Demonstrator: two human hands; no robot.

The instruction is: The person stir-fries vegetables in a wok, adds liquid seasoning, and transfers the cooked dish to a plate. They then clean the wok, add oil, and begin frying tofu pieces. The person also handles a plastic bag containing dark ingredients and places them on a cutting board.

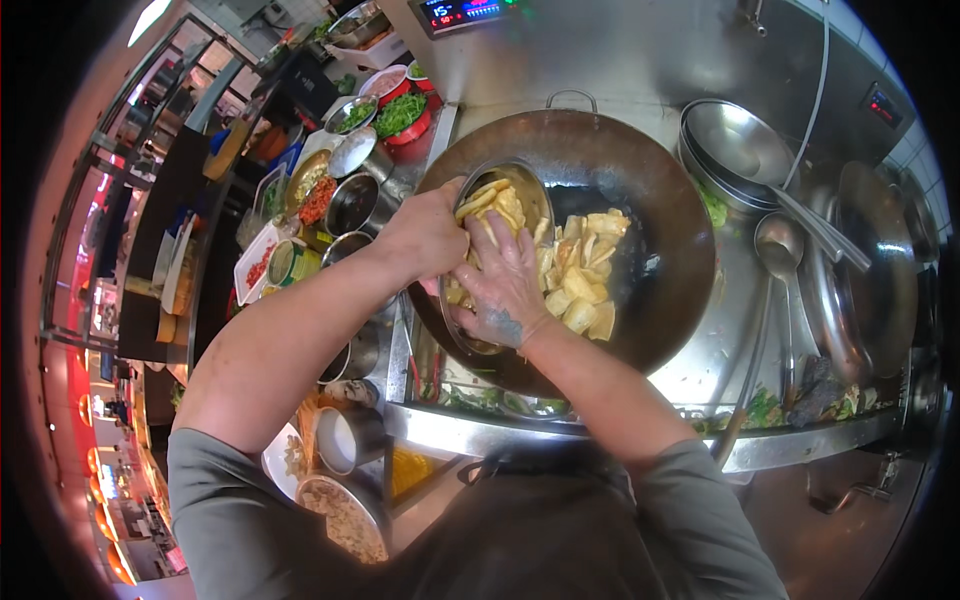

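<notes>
My left hand (429,234) grips the left rim of a metal bowl (538,196), which is tilted over a large wok (671,247). Inside the bowl lie pale-yellow food slices (496,202) with golden edges, resembling fried tofu. My right hand (501,283) reaches into the bowl, fingers spread against the slices. More of the same slices (581,279) are heaped in the wok, just right of the bowl. Part of the bowl's wall is hidden behind both hands.
Stacked metal bowls (739,150) stand right of the wok, near a ladle (780,244) and a second wok (874,270). On the left are chopped greens (400,114), chopped red peppers (318,201) and an open can (292,262). A steel counter edge (480,433) runs before me.
</notes>
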